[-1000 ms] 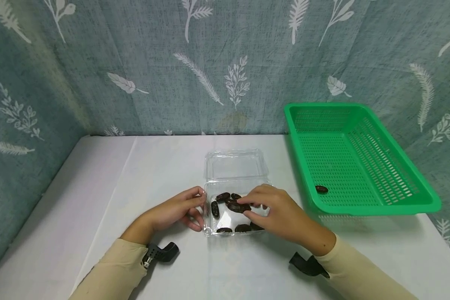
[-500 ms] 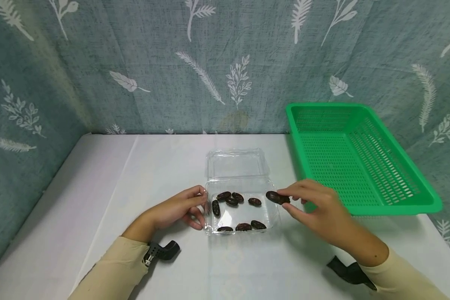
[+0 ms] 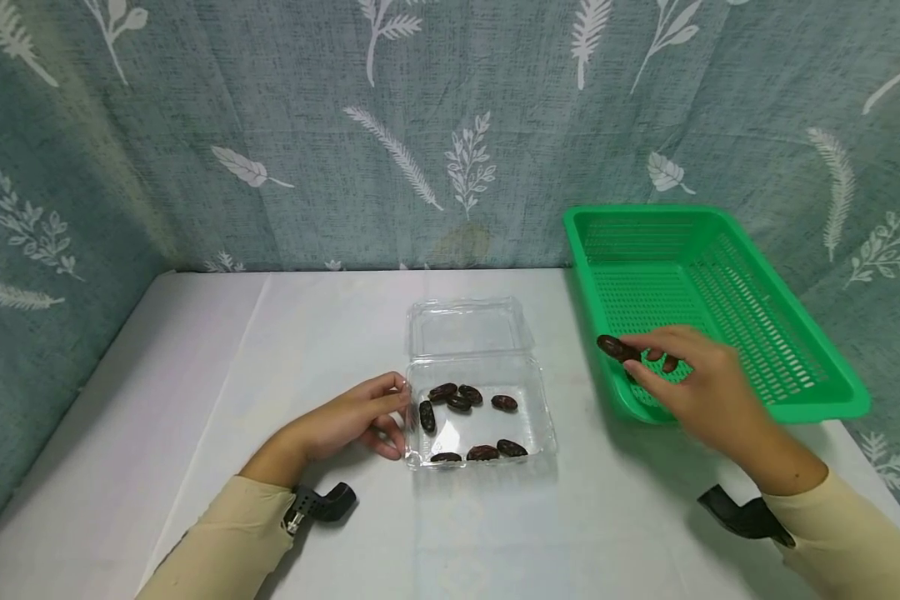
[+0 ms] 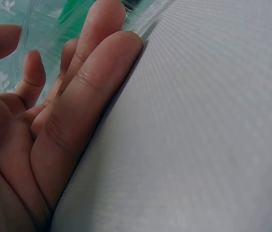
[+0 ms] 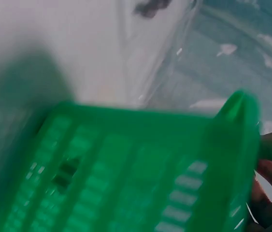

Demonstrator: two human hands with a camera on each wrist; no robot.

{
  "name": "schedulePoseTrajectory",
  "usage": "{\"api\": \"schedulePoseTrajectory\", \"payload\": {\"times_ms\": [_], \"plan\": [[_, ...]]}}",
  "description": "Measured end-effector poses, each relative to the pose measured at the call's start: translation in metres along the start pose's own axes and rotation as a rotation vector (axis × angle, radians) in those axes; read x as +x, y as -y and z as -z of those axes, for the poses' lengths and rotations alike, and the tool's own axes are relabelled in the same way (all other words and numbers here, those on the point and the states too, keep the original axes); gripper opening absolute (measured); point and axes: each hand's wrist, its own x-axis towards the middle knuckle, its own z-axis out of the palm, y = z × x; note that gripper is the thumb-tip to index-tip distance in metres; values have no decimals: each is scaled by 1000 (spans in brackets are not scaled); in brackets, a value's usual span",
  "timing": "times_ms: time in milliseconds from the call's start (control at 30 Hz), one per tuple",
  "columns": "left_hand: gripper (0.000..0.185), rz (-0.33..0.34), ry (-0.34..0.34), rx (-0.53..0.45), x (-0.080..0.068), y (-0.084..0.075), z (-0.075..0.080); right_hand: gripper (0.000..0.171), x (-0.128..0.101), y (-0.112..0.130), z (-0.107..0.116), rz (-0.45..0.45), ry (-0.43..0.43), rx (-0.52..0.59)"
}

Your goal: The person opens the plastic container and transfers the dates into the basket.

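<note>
In the head view my right hand point(image 3: 693, 379) pinches dark brown dates point(image 3: 615, 347) between thumb and fingertips, over the near left part of the green basket point(image 3: 817, 414). Some of that grip is hidden by the fingers. The fingers of my left hand point(image 3: 363, 417) rest relaxed against the left wall of a clear plastic clamshell box point(image 3: 543, 408), its lid point(image 3: 468, 329) folded back. Several dates point(image 3: 458, 403) lie inside the box, with a row along its near side. The left wrist view shows the extended little finger point(image 4: 94, 79) low along the white tabletop.
The basket's slotted wall point(image 5: 126, 159) fills much of the right wrist view, with a dark shape point(image 5: 67, 174) showing through the slots. White cloth point(image 3: 300, 333) covers the table. A leaf-patterned curtain point(image 3: 307, 150) hangs behind it.
My right hand has lifted dates out of the clamshell box and carried them right, over the green basket's near left rim. My left hand has stayed at the box.
</note>
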Motion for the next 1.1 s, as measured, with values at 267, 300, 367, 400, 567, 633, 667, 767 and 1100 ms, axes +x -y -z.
{"api": "schedulePoseTrajectory", "payload": {"times_ms": [267, 300, 367, 400, 567, 633, 667, 767, 1100], "plan": [[35, -10, 2, 17, -1, 0, 1, 33, -2, -27, 12, -100, 51, -119], [35, -11, 0, 16, -1, 0, 1, 32, -1, -30, 13, -116, 67, -128], [34, -10, -4, 12, -1, 0, 1, 29, 0, -36, 16, -150, 104, -140], [34, -9, -4, 11, -1, 0, 1, 28, 0, -39, 17, -170, 122, -141], [33, -9, -1, 7, -1, -1, 1, 24, 2, -50, 21, -232, 184, -159], [33, -9, 0, 8, -1, -1, 1, 22, 4, -53, 22, -238, 200, -174], [33, -9, 0, 9, -1, -1, 1, 22, 4, -55, 22, -242, 209, -180], [33, -7, -3, 13, 0, -1, 1, 19, 7, -59, 22, -260, 243, -187], [33, -1, -4, 9, -1, -1, 0, 24, 15, -75, 17, -392, 455, -180]]}}
